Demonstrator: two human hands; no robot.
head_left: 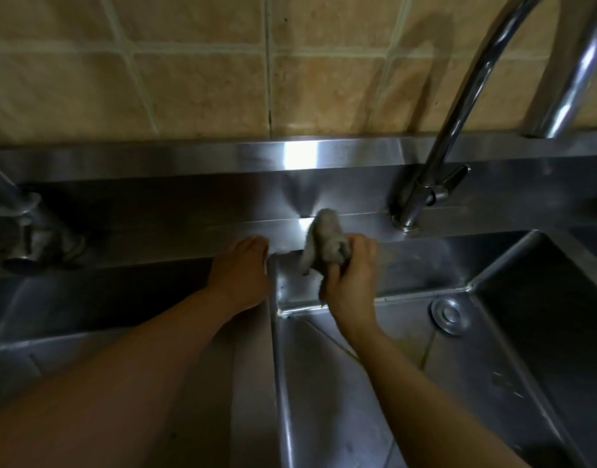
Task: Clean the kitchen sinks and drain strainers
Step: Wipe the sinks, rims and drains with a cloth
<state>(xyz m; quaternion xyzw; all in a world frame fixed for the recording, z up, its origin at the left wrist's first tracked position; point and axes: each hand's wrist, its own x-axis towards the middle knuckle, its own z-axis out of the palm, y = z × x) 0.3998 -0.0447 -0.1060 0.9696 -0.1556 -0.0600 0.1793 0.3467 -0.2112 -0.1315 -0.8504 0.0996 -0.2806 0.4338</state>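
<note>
Steel double sink, head view. Right hand [349, 282] at centre frame, fingers curled tight around a grey cloth [326, 243], wadded end sticking up toward 12 o'clock and touching the back ledge [358, 224] at the top corner of the right basin [425, 383]. Left hand [241, 271] just at 9 o'clock of the right one, palm down, fingers straight and together, resting on the divider [253, 383] between the two basins, holding nothing. Left basin [88, 298] dark, at 9 o'clock. Round drain strainer [449, 315] sits in the right basin floor at 3 o'clock of the right hand, well apart from the cloth. Gooseneck faucet [459, 113] rises from the ledge at 2 o'clock; second faucet [27, 231] at 9 o'clock far left, blurred. Tan tiled wall [189, 62] across 12 o'clock.
</note>
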